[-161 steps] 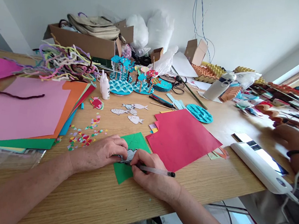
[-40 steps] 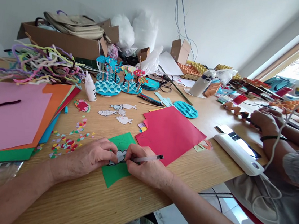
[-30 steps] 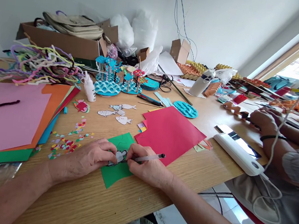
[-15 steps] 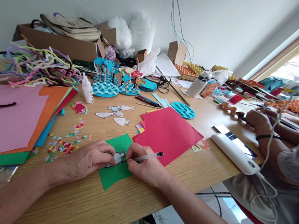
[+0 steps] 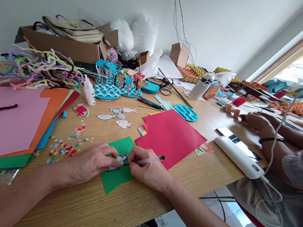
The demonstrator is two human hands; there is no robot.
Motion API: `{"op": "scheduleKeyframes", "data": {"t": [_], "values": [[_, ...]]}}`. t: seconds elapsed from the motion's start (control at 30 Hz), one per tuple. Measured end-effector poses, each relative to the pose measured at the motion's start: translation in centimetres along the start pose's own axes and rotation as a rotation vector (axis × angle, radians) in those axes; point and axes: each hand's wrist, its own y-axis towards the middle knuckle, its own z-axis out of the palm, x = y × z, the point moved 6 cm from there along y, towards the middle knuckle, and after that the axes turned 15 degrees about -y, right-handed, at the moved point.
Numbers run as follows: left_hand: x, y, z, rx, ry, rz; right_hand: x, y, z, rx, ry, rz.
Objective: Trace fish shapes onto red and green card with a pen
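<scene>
My right hand [image 5: 148,169] grips a pen [image 5: 151,160] with a clear barrel and dark cap end, its tip hidden behind my fingers beside a small grey-white fish cutout [image 5: 118,161]. That cutout lies on a piece of green paper [image 5: 112,184] near the table's front edge. From the left, my left hand [image 5: 94,162] holds the cutout down with bent fingers pressed on it, covering part of it. Thin drawn lines show on the green paper above the cutout. Several white paper fish [image 5: 124,123] lie farther back, and a red decorated fish [image 5: 81,109] is left of them.
Red paper [image 5: 173,136] lies right of my hands; stacked coloured paper [image 5: 7,118] and scattered confetti [image 5: 65,149] are left. Behind stand a glue bottle [image 5: 89,91], blue fish models [image 5: 107,90] and pipe cleaners [image 5: 43,67]. Another person's hand [image 5: 258,123] works at right, beyond a white device [image 5: 238,159].
My left fingers have shifted slightly, lying a little flatter over the fish cutout. My right hand and pen stay almost in place. The other person's hand at right has moved slightly.
</scene>
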Motion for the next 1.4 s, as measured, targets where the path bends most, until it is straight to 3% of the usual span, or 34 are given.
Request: {"op": "scheduleKeyframes", "data": {"t": [0.37, 0.93, 1.4], "values": [[-0.4, 0.6, 0.0, 0.095, 0.063, -0.047, -0.2, -0.1, -0.2, 0.016, -0.039, -0.01], [0.0, 0.7, 0.2, 0.095, 0.048, -0.037, -0.6, -0.2, -0.4, -0.021, 0.032, 0.027], [0.3, 0.7, 0.3, 0.093, 0.009, -0.05, -0.1, -0.2, -0.2, -0.043, -0.049, 0.002]]}}
